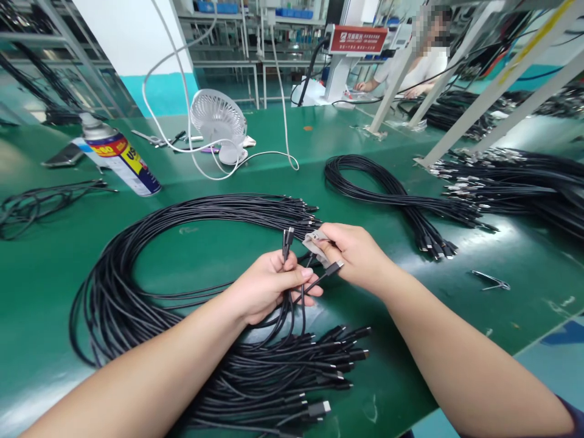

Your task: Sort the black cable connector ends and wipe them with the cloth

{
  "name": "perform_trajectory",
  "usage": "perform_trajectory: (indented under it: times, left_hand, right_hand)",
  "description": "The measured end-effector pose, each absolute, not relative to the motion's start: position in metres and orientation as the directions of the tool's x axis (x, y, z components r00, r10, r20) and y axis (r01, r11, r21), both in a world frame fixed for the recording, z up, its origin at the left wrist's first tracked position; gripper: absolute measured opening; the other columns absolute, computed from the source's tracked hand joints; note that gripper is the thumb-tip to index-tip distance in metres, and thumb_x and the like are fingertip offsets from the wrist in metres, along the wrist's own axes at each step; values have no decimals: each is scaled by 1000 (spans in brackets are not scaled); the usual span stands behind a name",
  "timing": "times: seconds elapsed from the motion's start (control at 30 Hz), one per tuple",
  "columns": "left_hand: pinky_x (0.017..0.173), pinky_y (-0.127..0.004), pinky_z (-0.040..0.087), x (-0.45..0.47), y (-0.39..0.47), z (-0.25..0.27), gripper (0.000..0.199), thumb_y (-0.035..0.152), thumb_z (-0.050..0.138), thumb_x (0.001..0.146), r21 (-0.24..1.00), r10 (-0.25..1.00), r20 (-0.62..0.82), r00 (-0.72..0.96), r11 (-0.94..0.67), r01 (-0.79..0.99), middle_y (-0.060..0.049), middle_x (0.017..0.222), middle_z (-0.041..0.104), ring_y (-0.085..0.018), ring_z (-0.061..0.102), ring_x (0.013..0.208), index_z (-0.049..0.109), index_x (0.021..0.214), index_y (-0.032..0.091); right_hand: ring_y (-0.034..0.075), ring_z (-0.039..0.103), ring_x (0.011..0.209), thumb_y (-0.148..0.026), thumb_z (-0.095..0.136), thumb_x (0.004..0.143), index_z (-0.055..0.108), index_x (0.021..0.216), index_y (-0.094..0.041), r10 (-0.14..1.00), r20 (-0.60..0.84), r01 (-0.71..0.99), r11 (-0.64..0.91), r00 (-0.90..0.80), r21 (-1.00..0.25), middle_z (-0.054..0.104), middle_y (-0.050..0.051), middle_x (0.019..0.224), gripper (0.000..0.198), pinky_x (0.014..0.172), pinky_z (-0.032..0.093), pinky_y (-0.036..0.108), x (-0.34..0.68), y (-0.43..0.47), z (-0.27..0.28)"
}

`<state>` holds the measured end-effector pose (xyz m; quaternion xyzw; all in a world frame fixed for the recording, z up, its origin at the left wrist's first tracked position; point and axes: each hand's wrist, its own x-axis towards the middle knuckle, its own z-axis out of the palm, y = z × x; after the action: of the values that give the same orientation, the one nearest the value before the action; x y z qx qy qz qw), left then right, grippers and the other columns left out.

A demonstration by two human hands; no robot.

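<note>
My left hand [278, 283] is closed around a few black USB cables, their connector ends [288, 238] standing up above the fingers. One more cable end [331, 269] with a metal plug sticks out to the right, between my two hands. Pinched in my right hand [349, 252] is a crumpled greyish cloth [316, 244]; it is close to the left fingertips. Around and below both hands lies a large looped bundle of black cables [114, 274], with many plug ends [337, 359] fanned out at the lower right.
On the green table [182, 243] stand a spray can [121, 155] and a small white fan [219, 118] with a trailing white cord. A second cable bundle [383, 188], tweezers [490, 281] and metal posts [451, 121] are at right. Another person [410, 70] sits behind.
</note>
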<state>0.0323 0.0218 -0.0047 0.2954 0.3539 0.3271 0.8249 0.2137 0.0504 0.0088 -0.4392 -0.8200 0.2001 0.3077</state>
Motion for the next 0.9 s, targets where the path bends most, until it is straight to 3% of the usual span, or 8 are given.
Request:
perform_trajectory:
  times: [0.27, 0.5, 0.67, 0.77, 0.9]
  left_hand:
    - [49, -22, 56, 33, 21, -5, 50, 24, 88, 60, 735, 756, -401, 517, 603, -310, 1, 65, 67, -16, 71, 61, 39, 64, 17]
    - [47, -20, 54, 33, 21, -3, 53, 27, 89, 58, 767, 783, -379, 493, 564, -307, 1, 63, 65, -16, 70, 62, 38, 63, 18]
    - [47, -20, 54, 34, 20, -2, 55, 28, 91, 55, 777, 802, -373, 466, 545, -315, 1, 63, 66, -17, 70, 62, 37, 63, 18]
    - [49, -20, 53, 34, 20, -2, 56, 29, 91, 53, 777, 812, -373, 448, 538, -327, 1, 59, 64, -16, 70, 62, 37, 62, 18]
    - [54, -20, 53, 34, 21, -5, 52, 24, 90, 56, 780, 839, -351, 416, 507, -366, 3, 57, 61, -15, 69, 64, 39, 63, 18]
  right_hand:
    - [13, 44, 59, -26, 50, 87, 47, 67, -21, 847, 307, 622, 528, -434, -579, 52, 0, 63, 21, 59, 31, 25, 219, 56, 0]
    - [13, 45, 58, -33, 52, 88, 44, 64, -22, 899, 302, 562, 435, -317, -704, 49, -1, 60, 28, 58, 34, 26, 218, 61, 6]
    - [13, 45, 54, -52, 44, 92, 54, 77, -19, 949, 234, 462, 308, -210, -832, 50, 0, 63, 38, 52, 37, 26, 234, 65, 14]
    - [12, 46, 53, -54, 53, 89, 61, 85, -17, 928, 119, 378, 257, -353, -890, 54, 0, 65, 38, 50, 39, 25, 243, 61, 21]
    - [13, 53, 64, -43, 66, 84, 65, 86, -15, 779, -52, 344, 216, -625, -914, 60, 2, 73, 28, 57, 44, 25, 242, 53, 22]
